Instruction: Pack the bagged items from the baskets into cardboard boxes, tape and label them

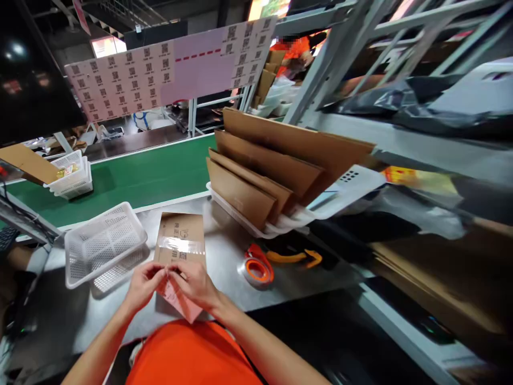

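Both my hands meet over the near end of a cardboard box that carries a strip of clear tape. My left hand and my right hand pinch the top edge of a pink printed slip, fingertips nearly touching. The slip hangs toward my orange top. To the right of the box a tape dispenser with an orange hub lies on the metal table. A white perforated basket stands to the left, partly over another one.
Flattened cardboard sheets stand in a white rack at the back right. Behind the table runs a green conveyor carrying stacked white baskets. A yellow-handled tool lies by the dispenser. Metal shelving rises on the right; another person is far behind.
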`<state>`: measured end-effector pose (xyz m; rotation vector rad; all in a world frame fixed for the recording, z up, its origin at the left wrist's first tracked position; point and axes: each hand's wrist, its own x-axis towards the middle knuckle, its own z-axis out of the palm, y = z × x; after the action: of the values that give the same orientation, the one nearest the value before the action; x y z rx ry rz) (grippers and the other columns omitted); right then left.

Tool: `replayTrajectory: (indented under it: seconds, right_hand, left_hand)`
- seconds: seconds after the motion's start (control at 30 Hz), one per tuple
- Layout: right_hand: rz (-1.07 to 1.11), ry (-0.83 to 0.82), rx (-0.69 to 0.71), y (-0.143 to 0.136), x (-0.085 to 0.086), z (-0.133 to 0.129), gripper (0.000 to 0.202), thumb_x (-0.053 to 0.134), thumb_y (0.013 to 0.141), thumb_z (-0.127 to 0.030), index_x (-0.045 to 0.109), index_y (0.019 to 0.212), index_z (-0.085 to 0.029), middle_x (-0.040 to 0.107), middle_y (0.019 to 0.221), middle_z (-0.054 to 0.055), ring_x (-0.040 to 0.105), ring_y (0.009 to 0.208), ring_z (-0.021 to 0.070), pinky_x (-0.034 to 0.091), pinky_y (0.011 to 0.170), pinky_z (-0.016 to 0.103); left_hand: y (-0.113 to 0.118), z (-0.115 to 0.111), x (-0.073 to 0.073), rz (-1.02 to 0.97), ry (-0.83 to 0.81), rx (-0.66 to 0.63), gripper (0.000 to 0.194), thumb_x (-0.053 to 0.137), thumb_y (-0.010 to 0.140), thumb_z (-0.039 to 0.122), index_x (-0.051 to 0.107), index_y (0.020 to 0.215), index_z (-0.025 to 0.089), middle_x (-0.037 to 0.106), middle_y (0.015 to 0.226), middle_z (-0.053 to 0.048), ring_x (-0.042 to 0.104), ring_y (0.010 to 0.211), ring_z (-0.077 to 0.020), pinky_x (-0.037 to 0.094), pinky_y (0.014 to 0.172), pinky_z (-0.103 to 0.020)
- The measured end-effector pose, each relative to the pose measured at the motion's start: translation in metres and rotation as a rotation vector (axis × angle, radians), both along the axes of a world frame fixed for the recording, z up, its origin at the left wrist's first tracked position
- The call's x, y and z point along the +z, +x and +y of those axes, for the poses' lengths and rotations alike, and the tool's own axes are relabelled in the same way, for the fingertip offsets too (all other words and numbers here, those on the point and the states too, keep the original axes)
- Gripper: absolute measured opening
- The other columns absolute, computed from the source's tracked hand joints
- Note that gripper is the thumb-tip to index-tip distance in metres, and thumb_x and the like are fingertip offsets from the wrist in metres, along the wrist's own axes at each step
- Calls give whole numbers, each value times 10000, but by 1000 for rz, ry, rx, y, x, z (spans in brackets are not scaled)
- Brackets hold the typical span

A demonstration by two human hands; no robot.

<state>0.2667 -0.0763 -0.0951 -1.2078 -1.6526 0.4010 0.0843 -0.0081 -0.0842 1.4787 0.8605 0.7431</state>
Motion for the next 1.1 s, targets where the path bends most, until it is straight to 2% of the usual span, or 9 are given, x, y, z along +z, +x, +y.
replayTrajectory:
  seconds: [0.13,0.23,0.43,0.7,0.9,1.0,1.1]
  right_hand:
    - [-146,92,12,4,-7,-1,225,519,1073,-255,736,1087,-197,796,912,73,741,803,185,571,738,282]
    - [-216,131,6,4,-14,-1,224,507,1072,-233,727,1080,-191,784,891,69,731,787,185,563,736,288]
    - [-202,108,25,5,-25,-5,247,501,1076,-229,740,1139,-206,798,943,71,746,837,185,585,782,297]
    - [-187,94,53,13,-26,-5,254,508,1065,-198,741,1165,-209,811,943,55,763,820,187,590,739,286]
    - [-243,137,31,17,-23,-4,241,528,1065,-207,750,1159,-214,801,900,63,760,794,181,600,731,271]
    - [-285,196,1,16,-23,-4,202,576,1055,-259,768,1103,-218,794,880,65,742,737,177,598,698,268]
    - [-287,213,-27,14,-23,-3,232,540,1067,-249,768,1093,-212,797,897,71,745,746,174,605,711,267]
  left_hand:
    - [1,-2,-2,50,105,-3,344,755,877,505,851,926,178,817,914,-92,738,858,-219,585,809,-302]
    - [1,-5,-6,121,160,18,320,737,884,474,842,861,172,787,832,-75,705,765,-192,562,720,-272]
    - [3,-13,-19,175,125,36,261,717,877,401,827,835,169,777,804,-61,679,735,-173,531,689,-253]
    - [13,-15,-23,181,92,54,237,729,836,384,831,790,175,769,769,-65,672,714,-183,529,684,-272]
    - [16,-9,-28,158,-75,68,303,783,773,467,827,762,168,791,766,-74,686,726,-205,543,743,-309]
    - [18,-8,-28,136,-191,81,365,823,736,519,815,746,154,781,730,-66,674,698,-202,539,742,-318]
    - [17,-7,-25,110,-224,82,397,841,720,546,809,743,151,777,724,-64,666,702,-202,537,734,-317]
